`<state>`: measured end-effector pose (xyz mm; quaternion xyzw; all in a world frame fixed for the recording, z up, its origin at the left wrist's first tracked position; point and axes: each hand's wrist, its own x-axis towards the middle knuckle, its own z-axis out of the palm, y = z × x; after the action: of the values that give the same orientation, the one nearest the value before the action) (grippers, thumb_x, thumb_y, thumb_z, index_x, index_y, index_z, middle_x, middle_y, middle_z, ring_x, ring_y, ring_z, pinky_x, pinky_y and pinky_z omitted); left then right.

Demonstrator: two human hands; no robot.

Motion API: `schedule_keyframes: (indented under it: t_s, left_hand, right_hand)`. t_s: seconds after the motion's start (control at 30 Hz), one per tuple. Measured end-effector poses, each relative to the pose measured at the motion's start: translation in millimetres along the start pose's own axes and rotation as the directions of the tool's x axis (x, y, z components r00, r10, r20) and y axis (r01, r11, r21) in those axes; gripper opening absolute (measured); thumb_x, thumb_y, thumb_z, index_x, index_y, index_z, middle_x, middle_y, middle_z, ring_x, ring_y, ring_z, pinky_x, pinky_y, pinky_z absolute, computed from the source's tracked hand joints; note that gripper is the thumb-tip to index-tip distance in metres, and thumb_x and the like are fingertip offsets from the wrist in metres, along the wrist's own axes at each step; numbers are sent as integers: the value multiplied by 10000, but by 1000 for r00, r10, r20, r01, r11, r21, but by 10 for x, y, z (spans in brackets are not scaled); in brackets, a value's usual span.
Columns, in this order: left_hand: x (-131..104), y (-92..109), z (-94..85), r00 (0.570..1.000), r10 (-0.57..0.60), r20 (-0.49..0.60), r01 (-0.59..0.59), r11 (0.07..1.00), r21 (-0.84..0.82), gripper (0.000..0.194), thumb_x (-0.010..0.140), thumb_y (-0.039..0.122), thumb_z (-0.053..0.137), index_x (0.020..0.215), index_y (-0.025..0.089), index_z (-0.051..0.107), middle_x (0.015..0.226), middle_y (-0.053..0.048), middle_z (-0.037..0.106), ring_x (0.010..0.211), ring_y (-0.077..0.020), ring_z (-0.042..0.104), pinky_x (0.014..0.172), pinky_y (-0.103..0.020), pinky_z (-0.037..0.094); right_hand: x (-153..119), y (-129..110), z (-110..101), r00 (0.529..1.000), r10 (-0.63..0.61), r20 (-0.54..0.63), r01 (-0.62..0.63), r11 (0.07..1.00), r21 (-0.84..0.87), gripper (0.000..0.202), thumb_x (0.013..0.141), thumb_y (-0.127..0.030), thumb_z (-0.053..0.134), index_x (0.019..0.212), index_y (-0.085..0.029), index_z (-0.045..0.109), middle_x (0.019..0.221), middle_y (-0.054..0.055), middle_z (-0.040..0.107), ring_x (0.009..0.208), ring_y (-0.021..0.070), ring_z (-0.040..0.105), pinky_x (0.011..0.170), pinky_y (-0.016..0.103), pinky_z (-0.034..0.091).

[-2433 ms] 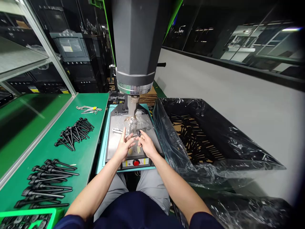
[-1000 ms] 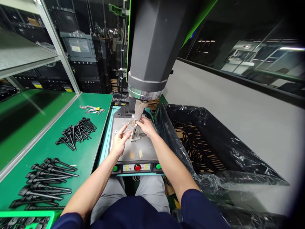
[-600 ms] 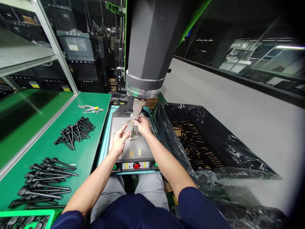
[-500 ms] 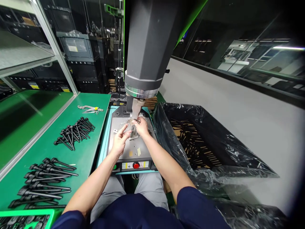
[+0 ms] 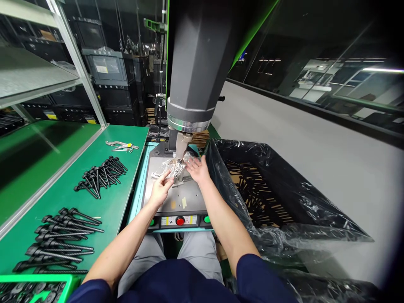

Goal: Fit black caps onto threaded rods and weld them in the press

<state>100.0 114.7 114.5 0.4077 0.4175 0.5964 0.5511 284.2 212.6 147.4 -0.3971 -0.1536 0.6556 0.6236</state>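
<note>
While working by the metal horn (image 5: pixel 182 145), best be going easy on film (image 5: pixel 175 167) with right hand (image 5: pixel 200 171) splayed empty, left hand (image 5: pixel 160 191) half-curled, can't tell if gripping.

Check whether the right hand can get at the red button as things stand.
Probably yes: the right hand looks open, and nothing lies over the red button in this view.

Both bare forearms (image 5: pixel 129 237) extend forward, left hand (image 5: pixel 160 191) loosely curled, right hand (image 5: pixel 199 171) spread palm-up.
</note>
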Motion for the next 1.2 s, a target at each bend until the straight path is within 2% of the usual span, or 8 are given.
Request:
schedule_keyframes:
  t_s: [0.1,0.17,0.23,0.4,0.7,0.87,1.03,1.2]
  left_hand:
    - [6,2,6,1000,-8,-4,8,1000,16,571,713,338,821,1245,206,660,1052,-106,732,1044,-260,665,1040,-495,450]
    - [-2,9,10,1000,-1,2,1,999,34,588,719,353,812,1262,199,648,1065,-111,730,1069,-259,659,1041,-486,447]
    - [-21,14,16,1000,8,12,-8,999,50,598,731,375,797,1276,185,639,1063,-119,730,1086,-262,656,1043,-481,445]
    - [-85,22,28,1000,13,-15,-12,998,60,577,747,368,783,1267,162,643,1083,-137,722,1050,-259,668,1035,-495,449]
    - [-96,8,-1,999,18,-48,-17,1000,22,519,726,295,800,1212,162,674,1031,-110,725,959,-242,685,1001,-485,485]
    - [-136,20,22,999,24,-46,-21,999,48,528,741,306,783,1235,168,655,1187,-130,684,1016,-232,668,969,-447,516]
    - [-202,103,60,999,12,-36,-10,999,43,630,745,326,783,1334,242,577,1408,-140,556,1074,-233,655,917,-417,549]
    - [-379,46,-100,996,-73,-54,74,997,28,777,737,352,794,1432,282,453,1375,-145,574,1036,-222,670,867,-378,562]
  right_hand:
    - [82,-90,46,998,-13,-59,12,1000,-18,84,874,-234,649,862,-212,569,834,52,708,799,193,716,673,309,603]
    - [102,-119,45,995,-71,-67,70,998,-4,139,844,-104,642,856,-220,564,795,9,705,755,146,708,665,252,595]
    - [86,-107,6,993,-99,-64,99,995,2,181,828,-59,641,852,-222,565,794,-8,712,725,126,704,643,226,587]
    - [9,45,-146,994,-38,-98,37,999,-10,198,808,-7,627,789,-193,561,707,23,708,640,153,699,571,242,579]
    - [-45,61,-184,995,53,-87,-53,999,6,116,902,-166,649,804,-178,589,725,43,699,656,145,697,601,233,587]
    - [-170,59,-218,992,97,-76,-96,995,23,184,975,-281,568,823,-180,594,732,49,693,670,147,695,586,234,587]
    - [-309,29,-258,989,120,-88,-117,993,31,263,973,-404,571,846,-175,583,756,60,687,702,157,700,634,249,597]
    - [-579,98,-498,988,129,-81,-129,992,-1,305,941,-461,604,866,-166,598,810,88,701,751,176,708,671,274,598]
